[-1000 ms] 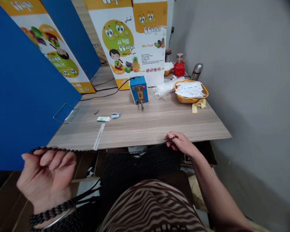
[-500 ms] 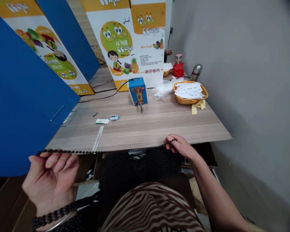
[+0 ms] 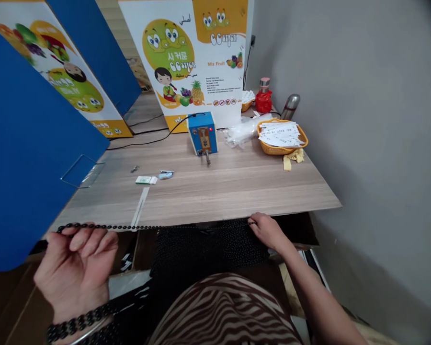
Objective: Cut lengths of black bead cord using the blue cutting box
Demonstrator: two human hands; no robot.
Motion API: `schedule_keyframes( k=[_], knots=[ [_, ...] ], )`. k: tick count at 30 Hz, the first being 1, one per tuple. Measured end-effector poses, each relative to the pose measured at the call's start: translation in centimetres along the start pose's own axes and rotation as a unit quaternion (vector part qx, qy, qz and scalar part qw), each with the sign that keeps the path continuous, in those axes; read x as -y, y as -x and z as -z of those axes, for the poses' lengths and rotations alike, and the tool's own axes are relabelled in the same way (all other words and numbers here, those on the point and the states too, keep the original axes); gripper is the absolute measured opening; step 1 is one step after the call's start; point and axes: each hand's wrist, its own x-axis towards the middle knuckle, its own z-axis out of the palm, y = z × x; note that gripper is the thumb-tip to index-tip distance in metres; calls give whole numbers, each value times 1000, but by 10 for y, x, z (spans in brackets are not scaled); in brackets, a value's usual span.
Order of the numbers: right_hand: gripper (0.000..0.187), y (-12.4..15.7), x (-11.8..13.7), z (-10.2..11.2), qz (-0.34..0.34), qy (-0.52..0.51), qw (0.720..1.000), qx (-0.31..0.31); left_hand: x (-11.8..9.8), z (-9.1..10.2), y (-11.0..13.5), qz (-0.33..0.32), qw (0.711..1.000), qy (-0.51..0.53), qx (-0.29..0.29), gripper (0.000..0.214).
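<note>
A string of black beads (image 3: pixel 122 227) stretches along the table's front edge between my two hands. At its left end my left hand (image 3: pixel 81 258) is closed on it, fingers curled and palm turned up. My right hand (image 3: pixel 264 229) pinches the string on the right, by the table edge. Black beaded strands (image 3: pixel 219 244) hang in a dense mass over my lap, just below the edge. Around my left wrist are several loops of dark beads (image 3: pixel 81 323) and a silver bangle, with more strands trailing from there toward my lap.
On the table (image 3: pixel 237 187) stands a small blue machine (image 3: pixel 203 134) with a cord. Left of it lie a light-blue stapler (image 3: pixel 165 175), a small box (image 3: pixel 145 180) and a white strip (image 3: pixel 140 208). A yellow basket (image 3: pixel 278 150) holds printed labels. Printed cartons (image 3: pixel 222 86) rise behind; blue board (image 3: pixel 32 158) is left.
My right hand has lowered slightly to the table edge, its fingers more closed round the string. My left hand stays nearly in place. The view has shifted a little.
</note>
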Motion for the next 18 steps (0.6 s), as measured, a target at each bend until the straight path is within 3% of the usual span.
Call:
schedule_keyframes(
  k=[5,11,15,18],
  knots=[
    [22,13,5,-26,-23,65,993,-93,15,1,-8,40,999,25,17,38],
    [29,31,2,-42,-20,151,983,-98,29,3,-17,90,994,56,3,36],
    [20,45,-1,-42,-33,143,981,-126,40,8,-23,107,993,50,23,39],
    [14,48,-7,-46,-37,81,982,-165,54,9,-29,143,988,52,40,38]
  ],
)
